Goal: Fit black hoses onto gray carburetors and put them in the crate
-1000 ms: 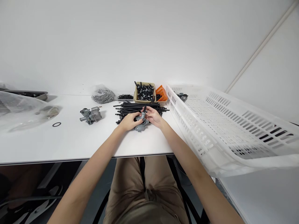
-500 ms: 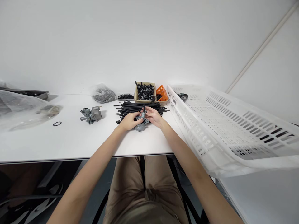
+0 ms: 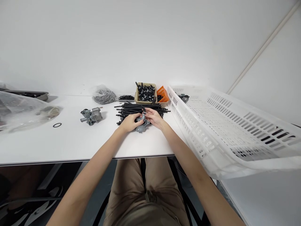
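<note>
Both hands meet over a grey metal carburetor (image 3: 140, 123) on the white table (image 3: 70, 141). My left hand (image 3: 129, 121) wraps its left side. My right hand (image 3: 154, 116) pinches a small black part at the carburetor's top, fingers closed. Just behind lies a pile of black tubes (image 3: 134, 109). A second grey carburetor (image 3: 91, 115) sits apart to the left.
A beige bin of black fittings (image 3: 145, 92) and an orange basket (image 3: 162, 94) stand at the back. A large white slotted crate (image 3: 225, 125) fills the right. On the left lie clear plastic bags (image 3: 21, 110), a black O-ring (image 3: 56, 125) and a bag of small parts (image 3: 103, 95).
My right hand's fingers have shifted slightly at the top of the carburetor, and the small black part now sits lower. Everything else is still.
</note>
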{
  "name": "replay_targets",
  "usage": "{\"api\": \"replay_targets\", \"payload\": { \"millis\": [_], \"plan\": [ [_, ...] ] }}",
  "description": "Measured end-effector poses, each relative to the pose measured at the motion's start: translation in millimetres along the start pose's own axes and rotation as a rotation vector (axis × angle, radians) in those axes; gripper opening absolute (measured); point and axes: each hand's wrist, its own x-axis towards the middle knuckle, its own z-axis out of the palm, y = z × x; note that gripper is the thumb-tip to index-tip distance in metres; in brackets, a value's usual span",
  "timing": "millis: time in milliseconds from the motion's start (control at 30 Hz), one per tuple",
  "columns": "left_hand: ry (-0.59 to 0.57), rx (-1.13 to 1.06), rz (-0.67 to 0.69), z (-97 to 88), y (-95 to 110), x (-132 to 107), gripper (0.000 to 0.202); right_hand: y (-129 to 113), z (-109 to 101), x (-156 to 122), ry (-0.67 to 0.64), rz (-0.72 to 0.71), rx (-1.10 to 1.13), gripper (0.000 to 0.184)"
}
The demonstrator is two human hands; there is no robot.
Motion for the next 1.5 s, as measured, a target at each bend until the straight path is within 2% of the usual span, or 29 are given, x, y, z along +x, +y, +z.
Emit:
{"api": "replay_targets", "payload": {
  "millis": [367, 633, 800, 1133, 1300, 1500],
  "plan": [
    [-0.003, 0.004, -0.015, 0.7, -1.0, 0.4, 0.040, 0.9, 0.1, 2.3, -0.017, 0.042, 0.063, 0.022],
    [-0.009, -0.018, -0.017, -0.5, 2.8, 0.5, 0.039, -1.3, -3.7, 3.6, -0.037, 0.080, 0.088, 0.028],
    [-0.002, -0.014, -0.010, -1.1, 3.4, 0.2, 0.037, -0.1, -4.8, 3.4, -0.088, 0.049, 0.099, 0.037],
    [0.037, -0.046, 0.007, 1.3, 1.8, -0.4, 0.042, 2.7, -3.4, 1.3, -0.020, 0.033, 0.032, 0.044],
    [0.025, 0.021, -0.030, 0.3, 3.3, -0.2, 0.036, 6.0, -0.8, 2.2, 0.038, -0.006, 0.001, 0.043],
    [0.025, -0.014, -0.033, 1.4, 0.5, -0.5, 0.044, -1.6, 0.0, -1.2, -0.051, 0.046, 0.045, 0.037]
  ]
}}
